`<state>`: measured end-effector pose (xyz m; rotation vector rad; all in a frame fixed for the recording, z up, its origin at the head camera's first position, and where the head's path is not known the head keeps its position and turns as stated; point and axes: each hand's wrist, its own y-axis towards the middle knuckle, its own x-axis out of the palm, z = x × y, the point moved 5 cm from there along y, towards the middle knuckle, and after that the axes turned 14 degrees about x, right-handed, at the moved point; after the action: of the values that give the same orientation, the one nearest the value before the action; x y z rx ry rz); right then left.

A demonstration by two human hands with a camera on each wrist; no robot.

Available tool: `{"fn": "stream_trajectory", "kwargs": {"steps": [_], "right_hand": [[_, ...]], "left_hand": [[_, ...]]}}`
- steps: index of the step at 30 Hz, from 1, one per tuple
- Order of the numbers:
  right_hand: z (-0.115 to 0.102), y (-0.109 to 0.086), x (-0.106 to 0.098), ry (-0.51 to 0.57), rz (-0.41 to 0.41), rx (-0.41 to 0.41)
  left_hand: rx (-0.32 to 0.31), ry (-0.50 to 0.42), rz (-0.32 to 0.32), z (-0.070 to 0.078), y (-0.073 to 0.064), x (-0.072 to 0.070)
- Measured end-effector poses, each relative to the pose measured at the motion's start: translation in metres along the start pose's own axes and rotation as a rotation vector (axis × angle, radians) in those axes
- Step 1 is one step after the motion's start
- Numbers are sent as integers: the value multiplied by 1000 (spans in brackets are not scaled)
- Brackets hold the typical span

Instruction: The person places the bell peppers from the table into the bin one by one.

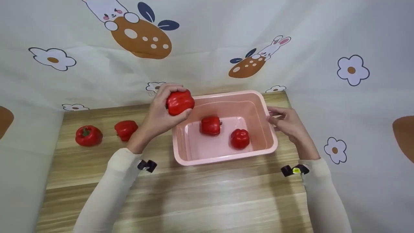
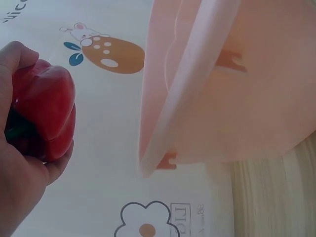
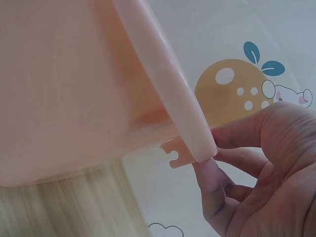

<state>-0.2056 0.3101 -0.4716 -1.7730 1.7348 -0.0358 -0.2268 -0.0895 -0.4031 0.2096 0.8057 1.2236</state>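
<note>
My left hand (image 1: 161, 111) grips a red bell pepper (image 1: 180, 102) by the back left corner of a pink plastic tub (image 1: 223, 159). Its fingers and thumb wrap the pepper's sides, and in the left wrist view the green stem of the pepper (image 2: 47, 106) faces the palm. On the tub's right side, my right hand (image 1: 288, 123) holds the rim. The right wrist view shows that hand (image 3: 266, 163) pinching the rim (image 3: 190, 113) at its edge. Inside the tub lie two red bell peppers, one left of centre (image 1: 210, 126) and one nearer the front right (image 1: 240, 139).
Two more bell peppers, one stem-up (image 1: 89, 136) and one on its side (image 1: 125, 130), lie on the wooden table (image 1: 207, 194) left of the tub. A printed cloth (image 1: 200, 38) with rabbits and flowers hangs behind and along both sides.
</note>
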Motion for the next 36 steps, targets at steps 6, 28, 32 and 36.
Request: {"fn": "stream_trajectory", "kwargs": {"steps": [6,28,32,36], "right_hand": [[3,3,-3,-11,1,3],[2,3,0,9,-11,15],[1,3,0,10,-15,9],[1,2,0,15,-16,2]], "left_hand": [[16,-18,-66,2,8,15],[114,173,-427,14,23,54],[131,237,-504,16,25,61],[134,293,-567,19,27,64]]}}
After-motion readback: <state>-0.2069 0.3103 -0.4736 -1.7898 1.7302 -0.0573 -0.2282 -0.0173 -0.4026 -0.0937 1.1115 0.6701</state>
